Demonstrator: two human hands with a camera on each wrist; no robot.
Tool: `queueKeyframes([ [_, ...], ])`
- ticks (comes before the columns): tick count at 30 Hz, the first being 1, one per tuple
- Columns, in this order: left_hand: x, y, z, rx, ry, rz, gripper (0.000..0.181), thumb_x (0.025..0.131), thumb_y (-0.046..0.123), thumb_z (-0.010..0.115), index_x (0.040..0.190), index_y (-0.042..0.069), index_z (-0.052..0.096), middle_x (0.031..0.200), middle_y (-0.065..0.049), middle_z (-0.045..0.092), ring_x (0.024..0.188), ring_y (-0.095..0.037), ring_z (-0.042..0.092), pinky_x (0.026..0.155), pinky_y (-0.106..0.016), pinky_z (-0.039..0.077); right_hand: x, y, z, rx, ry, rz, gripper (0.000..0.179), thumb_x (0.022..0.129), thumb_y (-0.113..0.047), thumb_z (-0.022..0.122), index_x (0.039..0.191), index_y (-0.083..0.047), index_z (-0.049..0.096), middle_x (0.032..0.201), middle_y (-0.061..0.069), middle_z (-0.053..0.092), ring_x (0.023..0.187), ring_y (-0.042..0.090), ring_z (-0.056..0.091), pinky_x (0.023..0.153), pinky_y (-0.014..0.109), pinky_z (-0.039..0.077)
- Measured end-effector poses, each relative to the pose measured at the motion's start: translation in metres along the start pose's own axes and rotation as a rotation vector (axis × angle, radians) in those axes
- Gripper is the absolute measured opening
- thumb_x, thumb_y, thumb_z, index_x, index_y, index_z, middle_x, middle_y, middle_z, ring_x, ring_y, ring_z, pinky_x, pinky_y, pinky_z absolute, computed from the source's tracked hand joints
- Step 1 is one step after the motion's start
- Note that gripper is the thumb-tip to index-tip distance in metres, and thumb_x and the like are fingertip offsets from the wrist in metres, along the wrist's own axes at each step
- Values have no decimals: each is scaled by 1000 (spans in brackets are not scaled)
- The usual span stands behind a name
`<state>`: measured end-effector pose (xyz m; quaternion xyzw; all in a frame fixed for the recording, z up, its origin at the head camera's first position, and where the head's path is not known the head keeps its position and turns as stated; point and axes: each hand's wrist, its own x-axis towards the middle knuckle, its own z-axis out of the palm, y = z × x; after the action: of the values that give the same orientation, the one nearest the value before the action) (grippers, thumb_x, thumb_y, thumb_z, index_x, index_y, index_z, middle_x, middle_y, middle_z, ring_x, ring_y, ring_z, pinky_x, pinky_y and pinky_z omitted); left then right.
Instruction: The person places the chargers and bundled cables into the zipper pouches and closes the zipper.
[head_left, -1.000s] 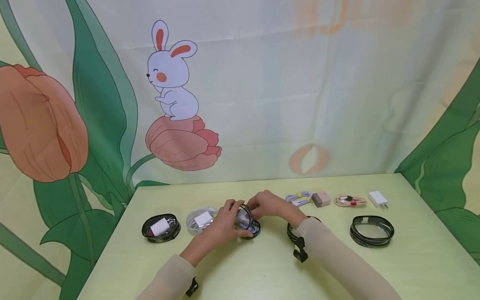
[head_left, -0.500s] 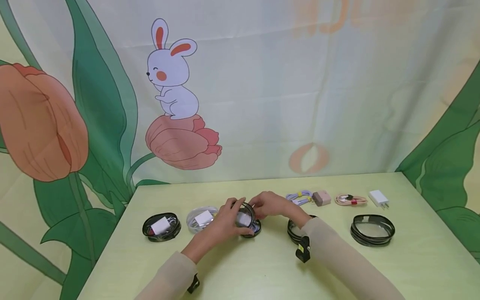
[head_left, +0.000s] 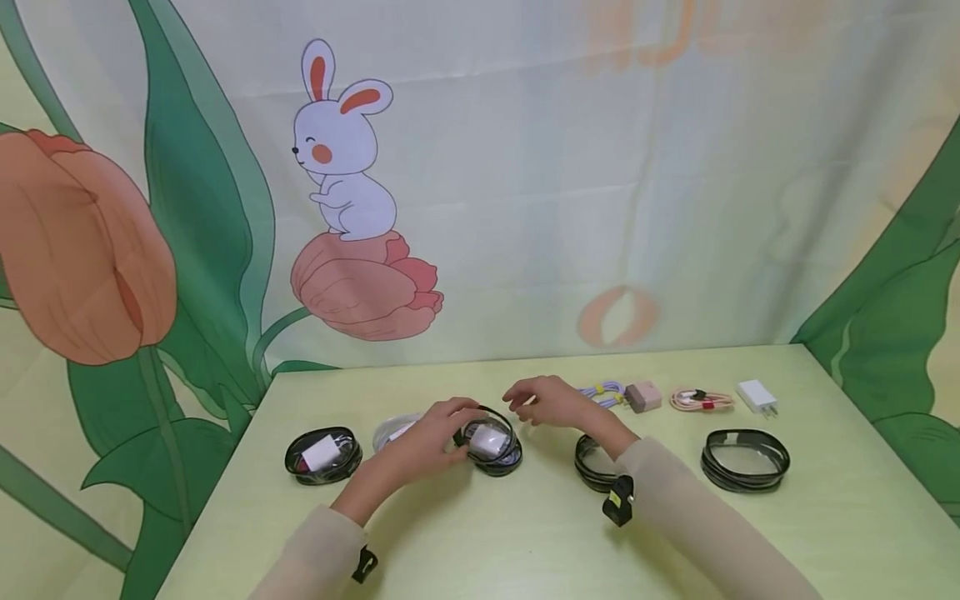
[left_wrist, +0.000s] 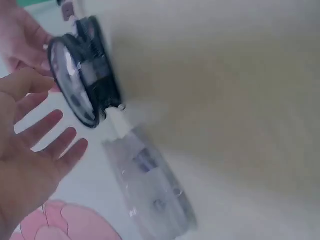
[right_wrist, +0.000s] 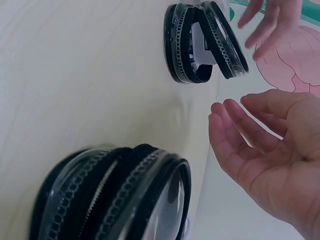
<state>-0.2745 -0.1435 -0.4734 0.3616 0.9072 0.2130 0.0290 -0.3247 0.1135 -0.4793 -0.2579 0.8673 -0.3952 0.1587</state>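
Observation:
A round clear zip pouch with black rims [head_left: 504,469] stands mid-table, its lid tilted up and partly unzipped. A white charger plug [right_wrist: 201,45] shows inside it in the right wrist view. My left hand [head_left: 429,442] is at the pouch's left side, its fingers spread and relaxed in the left wrist view; whether a fingertip touches the lid, I cannot tell. To the pouch's upper right, my right hand [head_left: 553,402] hovers with loosely bent fingers and holds nothing. Below my right wrist sits another black-rimmed pouch [right_wrist: 125,200].
Left of my left hand lie a clear white-rimmed pouch [left_wrist: 155,187] and a black-rimmed pouch [head_left: 298,477] holding a white plug. At the back right are a purple cable [head_left: 602,392], pink plug [head_left: 642,397], pink cable [head_left: 701,402] and white plug [head_left: 756,397]. Another black pouch [head_left: 742,482] stands right.
My left hand has let go of the pouch lid and drawn back left. My right hand has come off the rim, up and to the right. The lid now leans over the plug.

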Motion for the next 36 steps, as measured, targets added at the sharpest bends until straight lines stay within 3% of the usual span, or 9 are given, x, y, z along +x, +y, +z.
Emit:
queueKeyframes([
  [3,2,6,11,60,35,-64,45,95,14,70,138,5,59,141,-18,54,125,-39,53,102,-53,47,0,3,0,2,-9,-16,32,100,-2,59,131,2,63,119,20,70,100,24,71,77,32,59],
  [8,15,20,31,171,114,-287,45,98,37,68,133,9,64,133,-13,59,113,-37,57,91,-50,53,0,3,3,-24,1,-28,31,100,-2,59,131,2,63,119,20,70,97,24,71,75,30,59],
  [11,24,29,39,235,107,-342,53,98,48,64,133,9,65,132,-13,59,112,-37,55,88,-49,53,-1,2,2,-57,16,-19,30,100,-3,60,130,2,64,118,19,70,95,28,72,72,29,58],
  [17,33,37,47,351,29,-300,55,96,57,63,135,18,66,139,-8,56,119,-34,52,86,-49,53,-1,3,2,-67,59,-3,27,101,-4,59,127,1,66,116,17,71,97,31,72,71,28,57],
  [23,33,27,30,157,-141,-49,40,91,9,75,131,12,69,152,-11,50,138,-34,47,106,-46,47,0,2,-1,-104,108,-12,25,101,-4,60,124,-1,69,115,13,72,95,25,72,71,27,57],
  [26,30,21,19,51,-204,12,43,85,-7,72,126,7,70,155,-15,44,141,-34,44,105,-44,47,0,1,-3,-112,113,-15,24,100,-3,60,123,-1,69,114,13,72,97,25,72,73,29,57],
  [28,27,19,16,-26,-193,-11,44,87,-6,70,129,5,66,159,-16,36,144,-36,40,104,-45,47,2,2,-3,-134,113,-21,24,100,-4,61,122,-2,69,113,12,72,100,26,71,76,31,57],
  [31,25,22,20,-91,-92,-85,47,93,5,66,138,2,57,162,-20,28,146,-40,34,107,-51,43,4,6,-3,-181,118,-32,23,99,-5,62,121,-3,70,112,10,73,104,29,70,82,34,57],
  [36,33,35,40,119,24,-271,63,101,39,61,148,-2,47,156,-26,37,142,-45,40,114,-59,34,10,15,-4,-213,139,-26,22,99,-5,63,119,-4,71,109,8,74,103,26,71,85,36,57],
])
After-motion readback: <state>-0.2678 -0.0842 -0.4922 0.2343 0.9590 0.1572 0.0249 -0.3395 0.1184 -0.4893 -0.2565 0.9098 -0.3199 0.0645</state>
